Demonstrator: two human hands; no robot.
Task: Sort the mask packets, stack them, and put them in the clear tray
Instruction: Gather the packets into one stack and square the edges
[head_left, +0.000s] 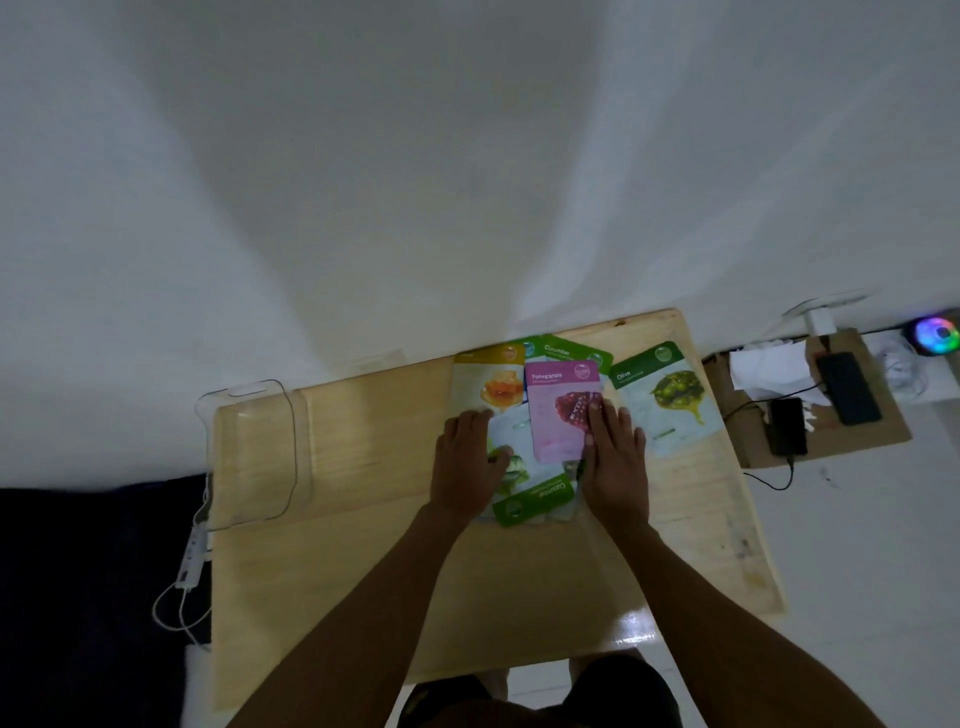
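Several mask packets lie overlapping at the far right of the wooden table (363, 545). A pink pomegranate packet (553, 415) tops the pile, and my right hand (615, 452) rests flat against its right edge. A yellow honey packet (488, 382) lies to its left, with a green cucumber packet (563, 351) behind both. My left hand (467, 457) presses on another cucumber packet (530, 493), which lies turned around at the near side. An olive packet (667, 397) lies apart to the right. The clear tray (254, 452) stands empty at the table's far left corner.
A white wall rises right behind the table. To the right, a cardboard box (810, 405) holds two dark phones with cables and white paper. A glowing coloured fan (935, 335) sits beyond it. A white cable with a plug (189, 566) hangs off the table's left edge.
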